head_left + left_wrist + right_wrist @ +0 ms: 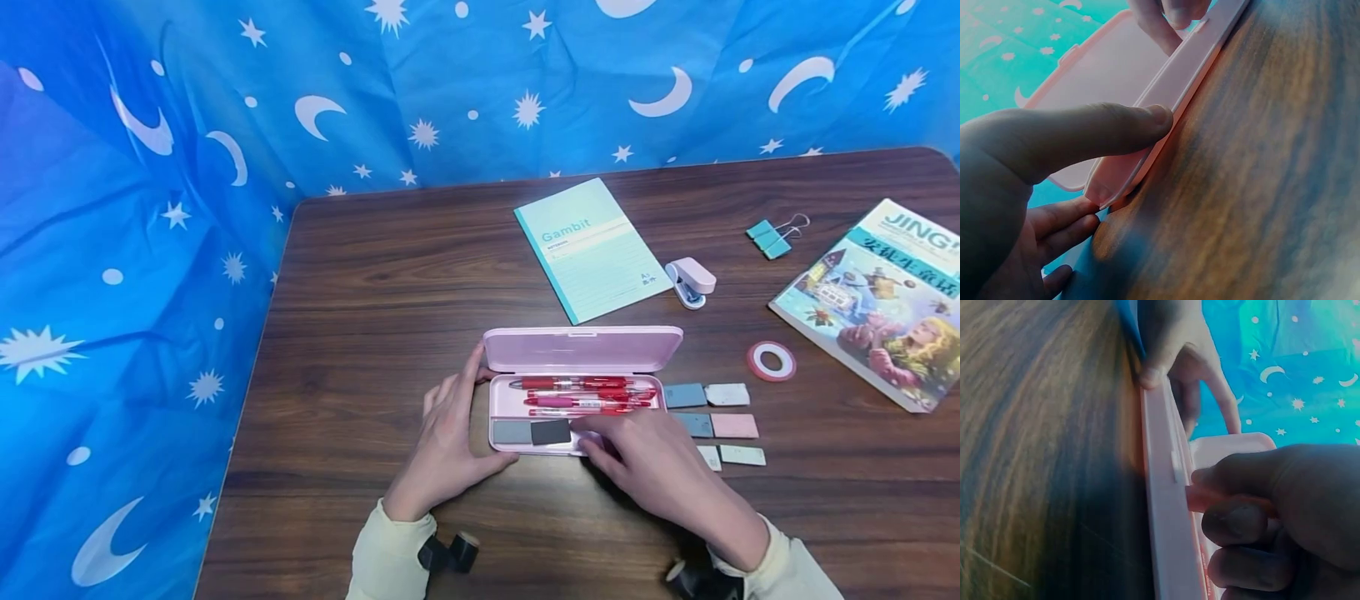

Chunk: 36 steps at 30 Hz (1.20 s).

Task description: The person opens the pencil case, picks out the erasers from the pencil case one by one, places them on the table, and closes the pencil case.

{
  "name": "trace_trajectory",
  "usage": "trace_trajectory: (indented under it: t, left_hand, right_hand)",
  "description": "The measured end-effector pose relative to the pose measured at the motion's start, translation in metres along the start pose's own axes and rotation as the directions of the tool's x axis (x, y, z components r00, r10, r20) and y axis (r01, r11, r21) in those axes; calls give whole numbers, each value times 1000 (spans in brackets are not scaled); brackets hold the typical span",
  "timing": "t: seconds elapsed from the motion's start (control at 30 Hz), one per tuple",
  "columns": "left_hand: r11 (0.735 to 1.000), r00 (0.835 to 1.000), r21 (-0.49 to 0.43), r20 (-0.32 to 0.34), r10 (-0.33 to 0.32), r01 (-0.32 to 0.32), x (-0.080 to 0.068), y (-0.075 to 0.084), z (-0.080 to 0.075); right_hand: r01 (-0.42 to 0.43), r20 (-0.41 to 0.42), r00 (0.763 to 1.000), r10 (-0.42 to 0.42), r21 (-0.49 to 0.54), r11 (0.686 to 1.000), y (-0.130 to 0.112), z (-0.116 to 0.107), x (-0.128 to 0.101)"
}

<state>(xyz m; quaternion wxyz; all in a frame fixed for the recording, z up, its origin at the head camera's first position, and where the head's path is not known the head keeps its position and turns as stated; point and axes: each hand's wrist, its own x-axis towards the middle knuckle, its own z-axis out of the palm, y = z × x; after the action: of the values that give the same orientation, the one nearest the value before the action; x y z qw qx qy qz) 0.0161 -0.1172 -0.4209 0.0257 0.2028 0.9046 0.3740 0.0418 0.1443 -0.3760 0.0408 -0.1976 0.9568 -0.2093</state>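
A pink pencil case (585,350) lies on the table with its lid raised. Several red pens (577,384) fill its rear compartment. In the front compartment sit a grey block (512,432) and a darker grey block (551,432), both eraser-like. My left hand (448,442) holds the case's left end, thumb on the front wall and fingers around the back corner. My right hand (652,450) reaches over the case's front right part. Its thumb and index fingertips are close together beside the dark block, other fingers curled; I cannot tell whether they pinch something.
Several small eraser-like blocks, among them a pink block (735,426) and a white block (727,394), lie right of the case. Behind are a notebook (592,250) and a stapler (692,282). Farther right are tape (757,373), a binder clip (769,239) and a book (877,308).
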Motion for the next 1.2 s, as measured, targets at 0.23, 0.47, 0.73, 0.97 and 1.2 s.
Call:
trace_trajectory:
  t: [0.23, 0.47, 0.73, 0.97, 1.2]
  left_hand:
    - [1000, 1000, -4, -2, 4, -4, 0, 1, 1]
    - [1000, 1000, 2, -2, -2, 2, 0, 2, 0]
    - [1000, 1000, -10, 2, -7, 7, 0, 2, 1]
    - [1000, 1000, -18, -1, 3, -3, 2, 2, 3]
    - [1000, 999, -1, -23, 26, -26, 1, 0, 2]
  right_hand:
    - [-16, -72, 997, 22, 90, 996, 2, 7, 0]
    - [40, -180, 984, -11, 158, 987, 3, 14, 4]
    - [67, -231, 972, -45, 92, 993, 2, 17, 10]
    - [92, -227, 972, -62, 123, 988, 5, 14, 7]
    - [100, -241, 970, -25, 304, 947, 26, -7, -18]
